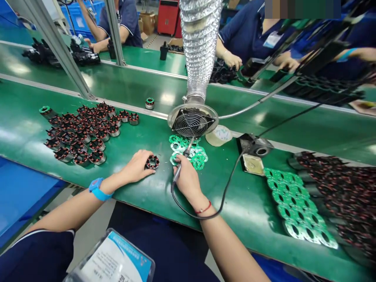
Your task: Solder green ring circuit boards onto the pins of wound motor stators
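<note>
My left hand [137, 166], a blue strap on its wrist, rests on the green bench with thumb and fingers closed around a motor stator [153, 161] with copper windings. To the right of it, my right hand [188, 178] grips a soldering iron [178, 172], its cord looping over the forearm. The iron's tip end points away from me, over a loose pile of ring-shaped green circuit boards [198, 156]. The fingertips of that hand are at the edge of one board [174, 157]; whether they pinch it I cannot tell.
A fan hood [192, 121] on a foil duct [199, 47] hangs behind the boards. Many stators [85, 133] stand at left, more [346, 192] at right beside a board panel [296, 203]. An iron stand [255, 145] is right of centre. Co-workers sit across the bench.
</note>
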Action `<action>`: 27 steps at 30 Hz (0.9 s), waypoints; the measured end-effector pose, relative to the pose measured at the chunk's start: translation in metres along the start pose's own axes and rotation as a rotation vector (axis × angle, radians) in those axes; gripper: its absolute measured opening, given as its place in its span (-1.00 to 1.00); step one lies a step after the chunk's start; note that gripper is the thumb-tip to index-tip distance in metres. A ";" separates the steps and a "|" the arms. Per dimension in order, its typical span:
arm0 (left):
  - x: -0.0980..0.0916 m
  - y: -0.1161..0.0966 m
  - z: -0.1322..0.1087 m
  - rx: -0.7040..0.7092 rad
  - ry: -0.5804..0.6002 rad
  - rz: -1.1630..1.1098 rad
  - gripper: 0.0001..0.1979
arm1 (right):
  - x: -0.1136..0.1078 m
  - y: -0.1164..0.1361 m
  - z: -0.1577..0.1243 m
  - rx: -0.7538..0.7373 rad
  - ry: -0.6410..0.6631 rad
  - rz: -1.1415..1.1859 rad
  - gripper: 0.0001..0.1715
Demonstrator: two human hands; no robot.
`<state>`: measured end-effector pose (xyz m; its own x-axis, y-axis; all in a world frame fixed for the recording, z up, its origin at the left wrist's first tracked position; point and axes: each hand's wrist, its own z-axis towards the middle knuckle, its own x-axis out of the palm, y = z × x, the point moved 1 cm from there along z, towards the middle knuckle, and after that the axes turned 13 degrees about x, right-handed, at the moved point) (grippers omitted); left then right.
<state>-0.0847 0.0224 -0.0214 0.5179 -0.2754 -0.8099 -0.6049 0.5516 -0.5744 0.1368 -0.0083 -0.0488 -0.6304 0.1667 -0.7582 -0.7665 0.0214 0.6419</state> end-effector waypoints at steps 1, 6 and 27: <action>-0.002 -0.001 0.003 0.020 0.016 -0.020 -0.55 | 0.002 0.001 0.003 -0.012 0.011 -0.019 -0.58; -0.010 -0.011 0.019 0.139 0.101 -0.179 -0.50 | 0.000 -0.002 0.004 -0.074 0.048 -0.060 -0.55; -0.003 0.002 0.044 0.413 0.171 -0.110 -0.59 | -0.041 -0.039 -0.049 0.044 -0.201 0.472 -0.83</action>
<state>-0.0609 0.0584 -0.0147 0.4371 -0.4572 -0.7745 -0.2422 0.7695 -0.5909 0.1867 -0.0644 -0.0483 -0.8671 0.3545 -0.3500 -0.3950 -0.0612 0.9166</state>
